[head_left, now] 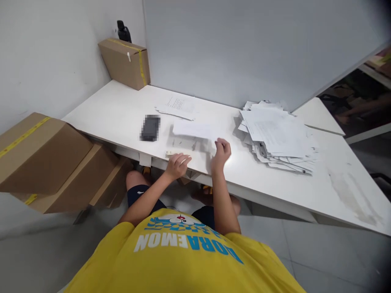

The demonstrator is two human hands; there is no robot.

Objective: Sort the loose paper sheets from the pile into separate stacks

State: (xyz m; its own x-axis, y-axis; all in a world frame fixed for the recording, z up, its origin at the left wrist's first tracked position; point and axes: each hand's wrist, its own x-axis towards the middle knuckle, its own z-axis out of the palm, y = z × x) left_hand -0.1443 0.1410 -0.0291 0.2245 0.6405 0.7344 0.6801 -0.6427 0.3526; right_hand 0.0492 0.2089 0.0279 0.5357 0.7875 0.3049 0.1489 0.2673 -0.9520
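Observation:
My right hand is raised above the table's front part, fingers pinched at the right end of a white sheet of paper. The sheet is lifted and casts a shadow on the tabletop. Beneath it, small dark marks show on a pale surface, partly hidden. My left hand rests at the table's front edge with its fingers extended over a thin cream-coloured strip, whose kind I cannot make out. Behind the sheet lie several printed papers. A dark, pixelated rectangular object lies to the left.
A tall, uneven stack of papers stands on the white table at the right. One taped cardboard box stands at the back left, a black bottle behind it. More cardboard boxes are piled left of the table.

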